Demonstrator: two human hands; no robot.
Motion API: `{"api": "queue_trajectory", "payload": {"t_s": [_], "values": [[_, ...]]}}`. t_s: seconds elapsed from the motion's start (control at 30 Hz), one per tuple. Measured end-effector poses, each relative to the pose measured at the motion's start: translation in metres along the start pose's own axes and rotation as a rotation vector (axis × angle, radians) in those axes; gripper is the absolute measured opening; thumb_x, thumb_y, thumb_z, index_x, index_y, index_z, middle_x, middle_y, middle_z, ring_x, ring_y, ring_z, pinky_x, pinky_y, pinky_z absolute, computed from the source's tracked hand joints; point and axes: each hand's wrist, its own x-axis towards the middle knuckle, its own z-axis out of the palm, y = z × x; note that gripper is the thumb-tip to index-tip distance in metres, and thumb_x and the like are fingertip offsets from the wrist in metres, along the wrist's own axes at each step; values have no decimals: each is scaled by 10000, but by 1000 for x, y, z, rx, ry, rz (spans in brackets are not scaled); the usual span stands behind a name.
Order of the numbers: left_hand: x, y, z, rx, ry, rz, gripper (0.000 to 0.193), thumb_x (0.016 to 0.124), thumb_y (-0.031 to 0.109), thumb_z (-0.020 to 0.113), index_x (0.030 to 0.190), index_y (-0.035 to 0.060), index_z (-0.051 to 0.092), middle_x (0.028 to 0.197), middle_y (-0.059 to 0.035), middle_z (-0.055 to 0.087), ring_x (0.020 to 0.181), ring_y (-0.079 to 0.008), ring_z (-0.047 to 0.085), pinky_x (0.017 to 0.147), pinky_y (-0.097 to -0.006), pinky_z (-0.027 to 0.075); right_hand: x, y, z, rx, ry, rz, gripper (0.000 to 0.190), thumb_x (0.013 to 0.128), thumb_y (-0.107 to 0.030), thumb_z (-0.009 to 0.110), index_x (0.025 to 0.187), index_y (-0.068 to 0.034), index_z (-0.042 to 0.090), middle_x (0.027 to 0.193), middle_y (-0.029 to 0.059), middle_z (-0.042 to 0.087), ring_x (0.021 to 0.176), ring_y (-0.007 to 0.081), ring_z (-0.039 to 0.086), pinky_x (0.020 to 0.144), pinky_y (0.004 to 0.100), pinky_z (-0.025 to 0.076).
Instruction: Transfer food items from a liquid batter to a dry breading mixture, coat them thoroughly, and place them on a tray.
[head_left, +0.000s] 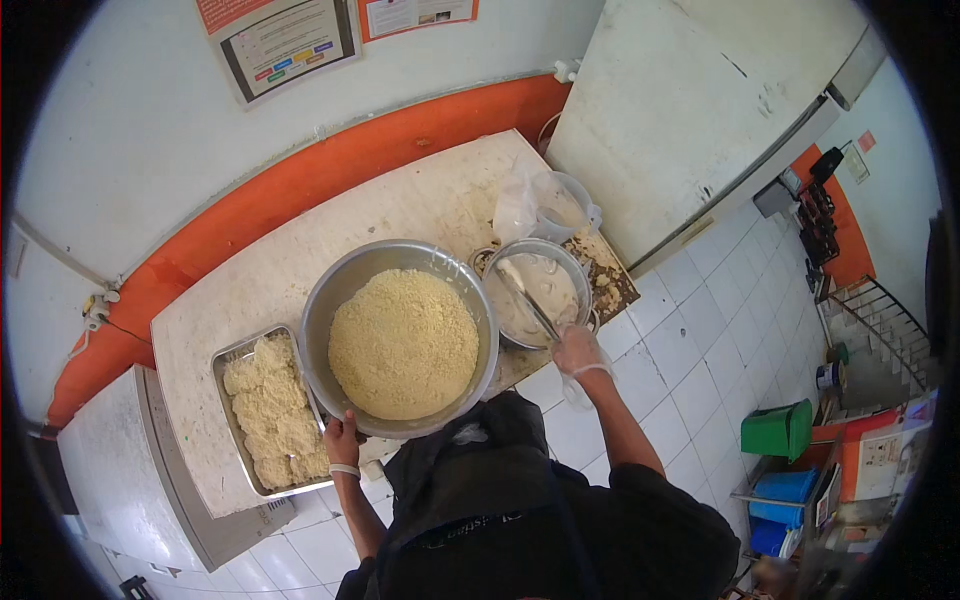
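Observation:
My left hand (343, 442) grips the near left rim of a large metal bowl (313, 352), its thumb over the edge. Pale yellow breading crumbs (405, 345) fill much of the bowl. My right hand (576, 349), in what looks like a clear plastic glove, holds metal tongs (538, 309). The far tips of the tongs hold a pale, batter-covered piece (511, 273) over a metal pot (581, 277). Creamy batter with several pieces in it fills that pot. Left of the bowl, a rectangular metal tray (238, 450) carries several crumb-coated pieces (274, 405).
A clear plastic container (574, 195) and a plastic bag (517, 202) stand behind the pot. Scraps lie on the worn right corner of the table (390, 195). A large white cabinet (675, 112) rises beyond it. A metal chest (120, 450) stands left of the table.

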Motion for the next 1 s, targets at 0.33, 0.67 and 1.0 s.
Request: {"api": "queue_trajectory", "payload": {"t_s": [0.33,0.67,1.0], "values": [[-3,9,3,-2,8,-2,326,966,331,572,853,26,584,643,-2,552,514,-85,501,457,-249,405,-69,1,-27,337,215,20,377,794,-148,625,1162,-68,617,818,260,634,754,443,616,663,458,493],[5,9,3,36,1,-13,318,957,336,577,888,26,592,654,-6,558,513,-85,506,471,-244,440,-74,19,49,271,411,61,355,863,-150,599,1187,-5,601,747,271,613,672,440,613,600,498,479],[2,11,-4,26,-8,-43,318,958,349,579,883,40,583,664,3,552,530,-81,509,479,-241,431,-81,6,48,277,400,81,381,883,-145,590,1246,-33,557,763,241,638,663,419,629,574,481,490]]}}
